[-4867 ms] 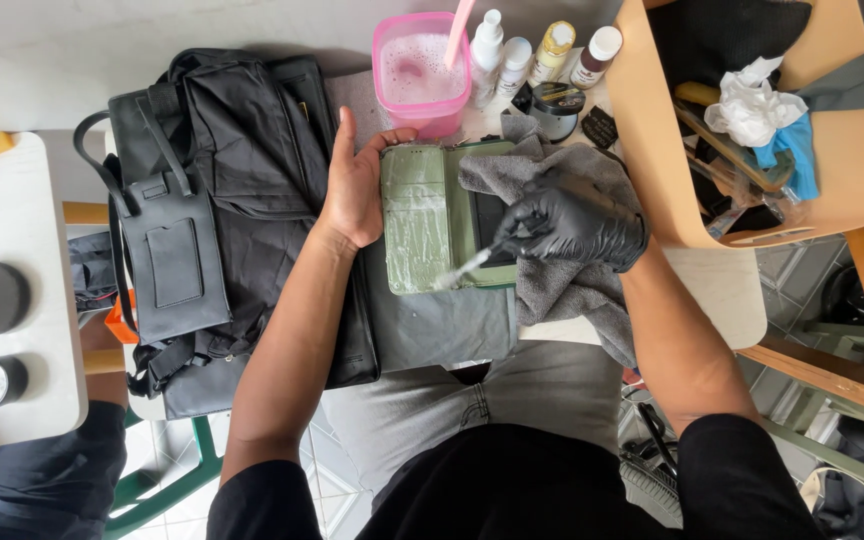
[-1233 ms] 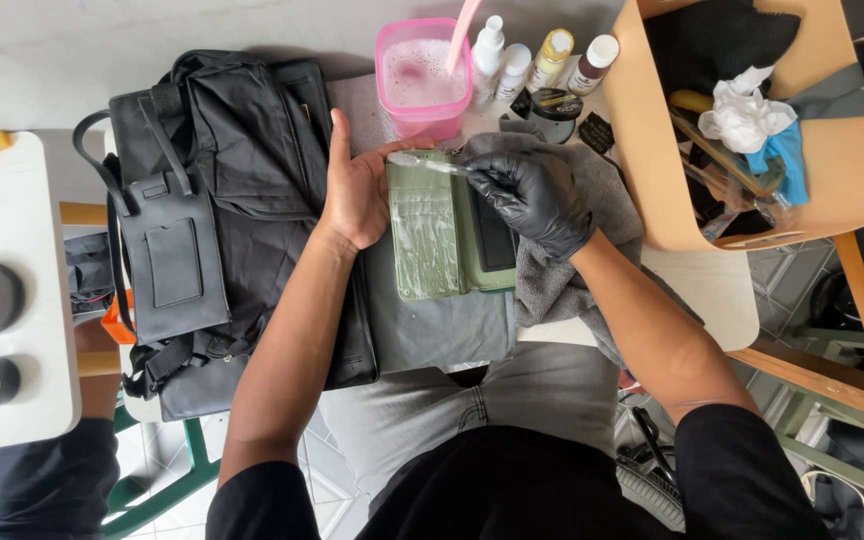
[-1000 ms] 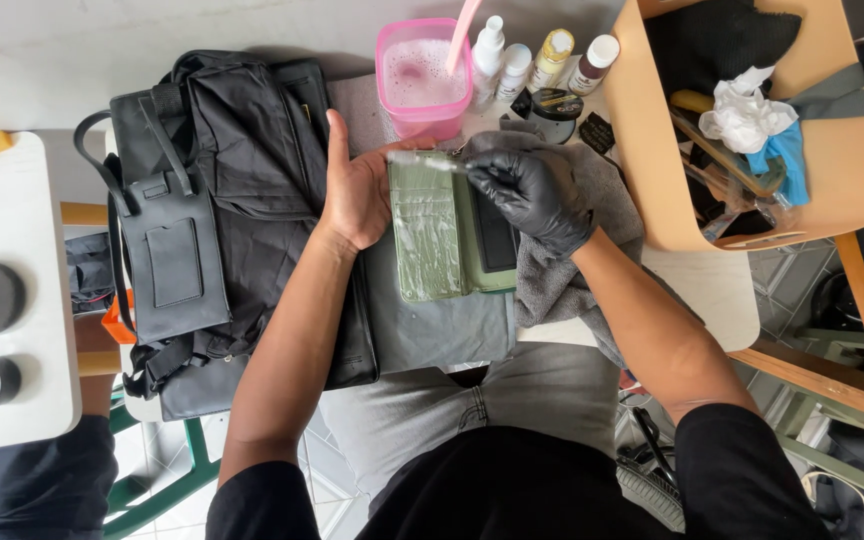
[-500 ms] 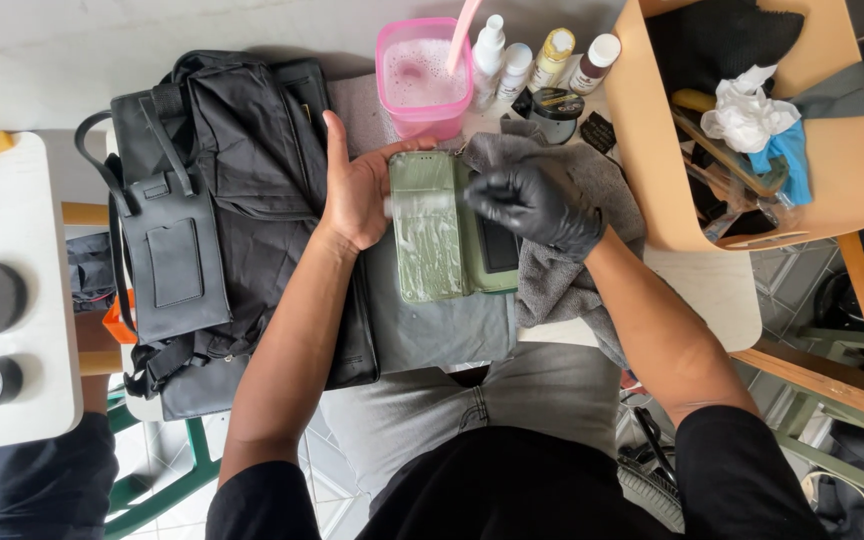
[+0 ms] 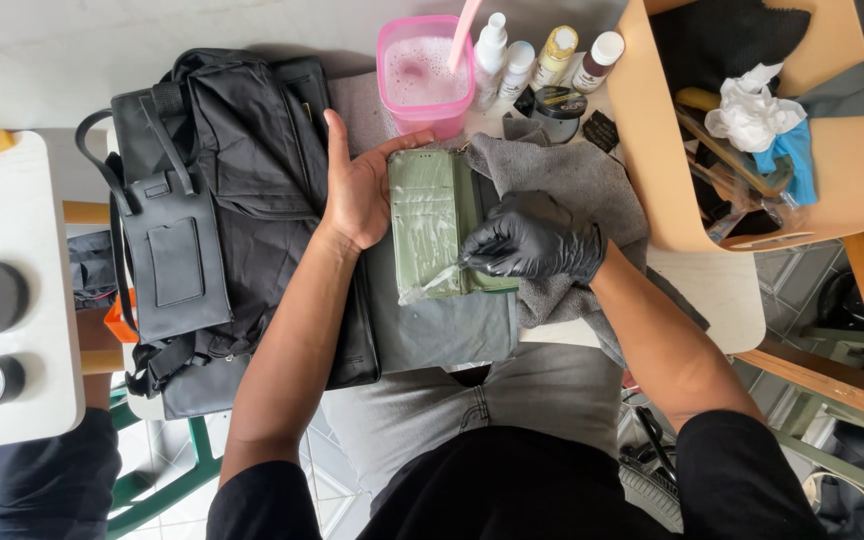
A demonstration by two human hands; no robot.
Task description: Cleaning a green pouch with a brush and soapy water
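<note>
**Leather, foam, cloth**

The green wallet [image 5: 430, 225] looks like smooth matt leather, wet with foam. The right hand [image 5: 527, 245] wears a glossy black rubber glove. The grey towel [image 5: 577, 185] is soft nubbly cloth; the pink tub [image 5: 422, 75] translucent plastic.

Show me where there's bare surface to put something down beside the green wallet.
Bare grey mat shows just below the green wallet, and pale tabletop lies under the wooden tray. Elsewhere it is crowded: the black bag fills the left, and the pink tub and bottles line the top.
</note>
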